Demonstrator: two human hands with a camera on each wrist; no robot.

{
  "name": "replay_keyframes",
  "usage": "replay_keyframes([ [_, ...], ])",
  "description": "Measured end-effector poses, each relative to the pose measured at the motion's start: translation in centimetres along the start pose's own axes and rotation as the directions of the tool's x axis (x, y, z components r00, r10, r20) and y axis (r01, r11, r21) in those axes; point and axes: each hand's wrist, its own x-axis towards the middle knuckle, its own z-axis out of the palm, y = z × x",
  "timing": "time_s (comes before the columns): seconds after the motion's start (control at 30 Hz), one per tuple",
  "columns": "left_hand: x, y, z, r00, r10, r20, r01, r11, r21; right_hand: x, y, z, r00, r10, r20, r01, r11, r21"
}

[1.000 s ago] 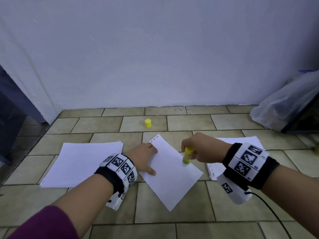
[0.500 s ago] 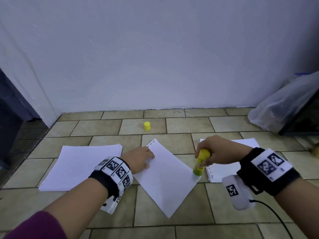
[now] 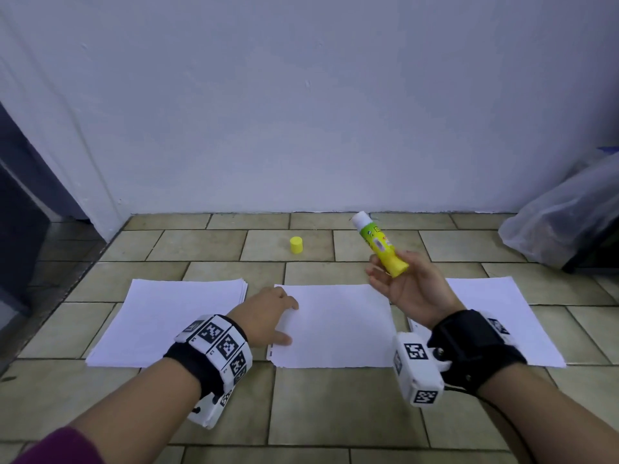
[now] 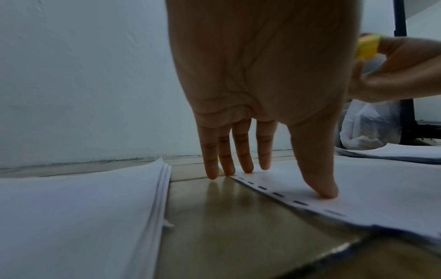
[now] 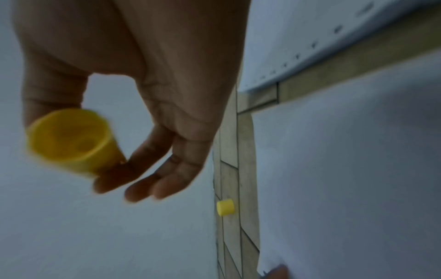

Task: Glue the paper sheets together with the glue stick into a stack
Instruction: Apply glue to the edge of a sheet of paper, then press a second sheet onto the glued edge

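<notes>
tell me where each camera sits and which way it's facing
Head: worn on the head, facing forward and down at the tiled floor; both forearms show.
Left wrist: low, along the left hand pressing the middle sheet.
Right wrist: along the right hand holding the glue stick.
Shared: the yellow cap appears in head and right-wrist views.

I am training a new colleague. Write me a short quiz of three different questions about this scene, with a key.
1. True or false: the glue stick is touching the middle sheet.
2. Which hand presses on the middle sheet? A) the left hand B) the right hand C) both hands
3. Fill in: the yellow cap stands on the ____, beyond the sheets.

Key
1. False: the right hand holds it in the air, white tip up.
2. A: thumb and fingertips rest near the punched edge.
3. Floor: it stands alone on the tiles near the wall.
</notes>
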Motion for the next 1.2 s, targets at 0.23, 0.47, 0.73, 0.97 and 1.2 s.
replay_keyframes([
  [0.23, 0.0, -0.7, 0.1, 0.999, -0.03, -0.021, 0.028, 0.997, -0.065, 5.3, 2.5, 2.1, 0.967, -0.157, -0.199, 0.029, 0.848, -0.53],
  [0.47, 0.7, -0.3, -0.8, 0.999, -0.046, 0.005, 0.046, 0.999, 0.03, 10.5, 3.2, 2.2, 0.946, -0.3, -0.12, -0.087, 0.12, -0.989],
  [0.73, 0.9, -0.4, -1.0, 0.998, -0.055, -0.01, 0.055, 0.998, 0.04, 11.9, 3.6, 2.7, 0.964, -0.203, -0.173, -0.192, -0.08, -0.978],
  [0.97, 0.7, -0.5, -0.8, 0.998, -0.054, -0.02, 0.055, 0.998, 0.024, 9.7, 1.0, 1.9, 0.967, -0.064, -0.248, -0.253, -0.081, -0.964],
  [1.2, 0.9, -0.3, -0.2, 0.997, -0.072, -0.018, 0.073, 0.995, 0.071, 0.7, -6.0, -2.0, 0.907, 0.028, -0.42, -0.381, -0.369, -0.848],
])
